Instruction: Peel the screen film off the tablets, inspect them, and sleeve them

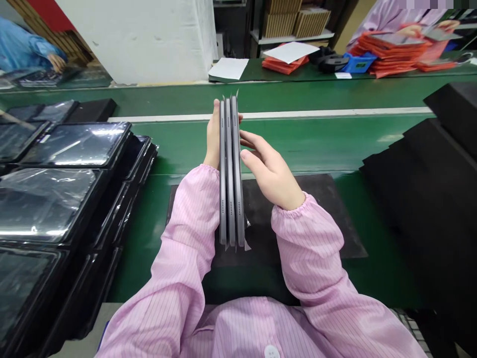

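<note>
Three grey tablets (pixel 231 174) stand on edge side by side in front of me, speaker holes facing up, with bits of clear film sticking out at their ends. My left hand (pixel 213 136) grips them from the left; most of its fingers are hidden behind them, and fingertips show past the right side at the far end. My right hand (pixel 272 171) is at the right face of the stack, fingers stretched and thumb apart. Its fingertips are at or very near the rightmost tablet; contact is hard to tell. Beneath lies a dark mat (pixel 316 214) on the green bench.
Stacks of film-covered tablets in black trays (pixel 74 144) rise on the left. Piled black trays (pixel 417 199) stand on the right. Beyond the white line are red sleeves (pixel 391 49), a blue bin (pixel 359 62) and paper sheets (pixel 228 68). Two co-workers are at the back.
</note>
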A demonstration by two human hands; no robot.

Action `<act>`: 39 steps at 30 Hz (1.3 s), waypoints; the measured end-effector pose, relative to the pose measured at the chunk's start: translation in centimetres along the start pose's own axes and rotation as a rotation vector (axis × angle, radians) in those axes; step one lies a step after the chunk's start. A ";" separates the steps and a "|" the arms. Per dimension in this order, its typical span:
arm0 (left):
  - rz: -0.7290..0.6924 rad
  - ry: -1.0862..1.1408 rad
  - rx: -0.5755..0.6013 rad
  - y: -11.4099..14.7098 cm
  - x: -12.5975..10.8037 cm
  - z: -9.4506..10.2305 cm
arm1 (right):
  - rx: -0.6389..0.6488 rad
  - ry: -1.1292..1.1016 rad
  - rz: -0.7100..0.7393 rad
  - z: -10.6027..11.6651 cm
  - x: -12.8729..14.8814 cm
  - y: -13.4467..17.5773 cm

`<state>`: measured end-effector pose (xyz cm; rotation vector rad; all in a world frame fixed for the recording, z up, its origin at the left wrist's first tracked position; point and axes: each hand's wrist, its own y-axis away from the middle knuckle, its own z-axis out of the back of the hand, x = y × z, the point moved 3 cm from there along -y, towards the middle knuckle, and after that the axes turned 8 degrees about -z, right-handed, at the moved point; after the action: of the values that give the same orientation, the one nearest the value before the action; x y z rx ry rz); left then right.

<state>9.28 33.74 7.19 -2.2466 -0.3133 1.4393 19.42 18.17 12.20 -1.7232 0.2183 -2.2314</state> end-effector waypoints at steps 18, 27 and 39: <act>0.335 -0.021 -0.217 1.1 -0.7 -1.0 | 0.069 0.062 -0.065 -0.2 -0.7 -0.2; 0.251 -0.016 -0.143 1.6 -2.3 -1.5 | 0.131 0.092 -0.098 0.7 0.9 0.6; -0.027 -0.085 -0.062 1.1 -3.2 -2.6 | 0.179 0.295 -0.099 2.5 3.4 2.5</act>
<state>10.24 30.82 10.12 -2.2244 -0.4192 1.5326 21.47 14.84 15.15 -1.3378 -0.0039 -2.4879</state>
